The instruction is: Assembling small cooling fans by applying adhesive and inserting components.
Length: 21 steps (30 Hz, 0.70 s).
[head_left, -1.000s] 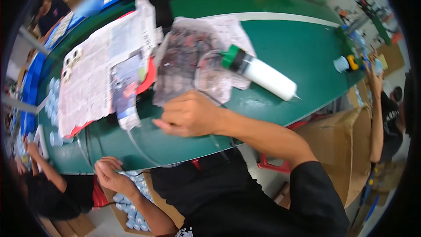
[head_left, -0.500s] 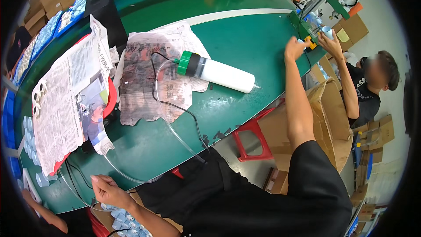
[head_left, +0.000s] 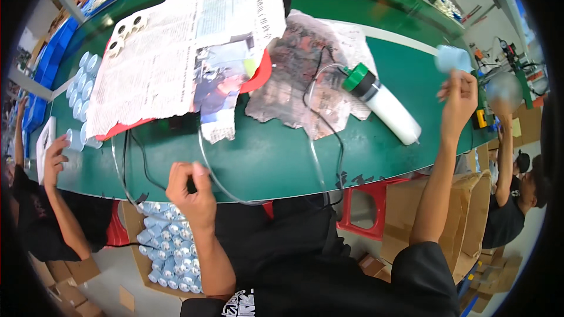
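Cup (head_left: 452, 60), pale blue and blurred, is pinched in the fingertips of the right hand (head_left: 460, 98), just above it; a slack grip could drop it. Left hand (head_left: 192, 192), half-curled around nothing visible, could snag the clear hose (head_left: 215, 177) just right of it by swinging across.

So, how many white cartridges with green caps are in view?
1: the cartridge lies on the green table, its capped end over the right-hand newspaper sheets. Others may be hidden.
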Available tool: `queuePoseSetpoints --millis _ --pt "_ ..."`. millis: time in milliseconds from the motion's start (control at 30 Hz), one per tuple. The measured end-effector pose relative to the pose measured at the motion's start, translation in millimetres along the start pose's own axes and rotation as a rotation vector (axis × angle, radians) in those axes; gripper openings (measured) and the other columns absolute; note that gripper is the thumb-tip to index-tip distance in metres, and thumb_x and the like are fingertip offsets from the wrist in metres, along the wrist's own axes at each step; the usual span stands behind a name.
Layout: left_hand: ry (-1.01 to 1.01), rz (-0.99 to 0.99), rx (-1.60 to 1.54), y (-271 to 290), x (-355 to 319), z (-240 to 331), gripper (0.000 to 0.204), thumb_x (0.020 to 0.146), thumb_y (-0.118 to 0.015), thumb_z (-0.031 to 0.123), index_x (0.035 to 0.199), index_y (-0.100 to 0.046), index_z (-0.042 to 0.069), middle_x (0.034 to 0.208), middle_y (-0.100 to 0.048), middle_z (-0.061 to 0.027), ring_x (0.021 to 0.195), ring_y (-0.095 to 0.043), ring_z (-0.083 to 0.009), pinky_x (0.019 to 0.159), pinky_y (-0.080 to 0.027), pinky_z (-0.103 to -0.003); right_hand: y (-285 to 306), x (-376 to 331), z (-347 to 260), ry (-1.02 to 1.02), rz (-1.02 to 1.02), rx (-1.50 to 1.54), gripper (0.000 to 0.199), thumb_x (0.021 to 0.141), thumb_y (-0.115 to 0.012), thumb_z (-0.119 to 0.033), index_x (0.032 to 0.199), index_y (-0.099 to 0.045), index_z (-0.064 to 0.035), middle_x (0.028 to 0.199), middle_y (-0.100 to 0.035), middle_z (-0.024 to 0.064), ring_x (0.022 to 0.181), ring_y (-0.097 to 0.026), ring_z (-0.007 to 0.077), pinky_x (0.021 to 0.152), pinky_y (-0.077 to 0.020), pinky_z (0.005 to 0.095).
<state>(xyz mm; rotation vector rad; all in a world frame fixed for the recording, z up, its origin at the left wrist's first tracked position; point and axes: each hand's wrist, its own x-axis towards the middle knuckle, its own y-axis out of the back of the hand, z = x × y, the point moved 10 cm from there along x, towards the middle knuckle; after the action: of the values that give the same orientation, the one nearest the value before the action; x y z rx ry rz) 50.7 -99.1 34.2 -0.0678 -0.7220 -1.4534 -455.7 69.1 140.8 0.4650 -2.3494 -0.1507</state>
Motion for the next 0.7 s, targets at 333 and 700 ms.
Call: queuePoseSetpoints --millis 333,700 --pt "-0.278 -0.465 0.198 -64 -5 51 0.085 0.054 -0.087 0.043 0.127 -0.059 0.008 0.119 -0.061 -0.0087 0.122 -0.047 -0.0331 0.106 -0.032 -0.049 -194 -221 -145 0.156 -1.15 0.112 0.028 0.084 -0.072 -0.012 0.109 -0.061 -0.0058 0.079 -0.066 0.0128 0.068 -0.067 0.0266 0.057 -0.0519 0.0358" --pt "-0.26 -0.522 0.185 -71 -2 57 0.062 0.062 -0.085 0.035 0.118 -0.064 0.016 0.115 -0.062 -0.001 0.121 -0.047 -0.0296 0.107 -0.028 -0.054 -115 -75 -43 0.342 -0.495 -0.862 0.062 0.075 -0.08 -0.033 0.125 -0.055 -0.0041 0.095 -0.066 0.0165 0.087 -0.063 0.0369 0.078 -0.0497 0.046"
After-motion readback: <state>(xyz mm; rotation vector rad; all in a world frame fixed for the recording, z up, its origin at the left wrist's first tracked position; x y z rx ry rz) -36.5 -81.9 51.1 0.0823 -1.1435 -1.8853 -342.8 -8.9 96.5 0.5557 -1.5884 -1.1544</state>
